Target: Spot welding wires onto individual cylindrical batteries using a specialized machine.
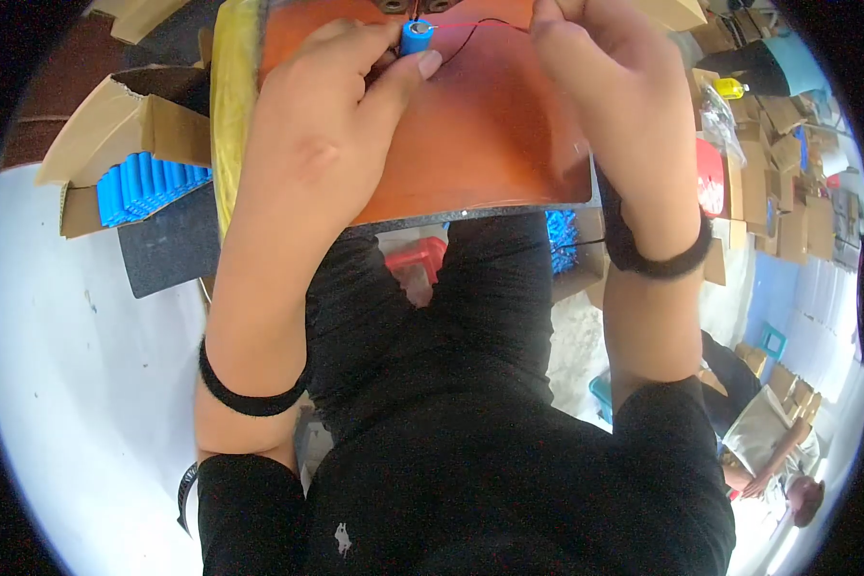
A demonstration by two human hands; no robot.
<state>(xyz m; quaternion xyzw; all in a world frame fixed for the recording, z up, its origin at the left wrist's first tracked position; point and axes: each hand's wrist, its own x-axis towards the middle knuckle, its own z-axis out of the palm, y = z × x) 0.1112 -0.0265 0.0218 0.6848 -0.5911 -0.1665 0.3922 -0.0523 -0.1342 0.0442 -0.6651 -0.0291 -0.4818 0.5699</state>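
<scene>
Upright between the thumb and fingers of my left hand [322, 125] is a small blue cylindrical battery cell [416, 40], its metal end facing up. A thin red wire [480, 26] runs from that end toward my right hand [619, 86], whose thumb and forefinger are pinched on it. A black wire [463, 50] curves over the orange-brown work board [490, 144] beside the cell. Just beyond the cell, at the top edge, part of a dark metal fixture [437, 5] shows; the rest is cut off.
Left of the board stands an open cardboard box [178, 130] with rows of blue cells [149, 187]. Yellow plastic sheeting [228, 115] lines the board's left side. Under its right corner sits a box of small blue pieces [562, 240]. Another person [768, 442] is at lower right.
</scene>
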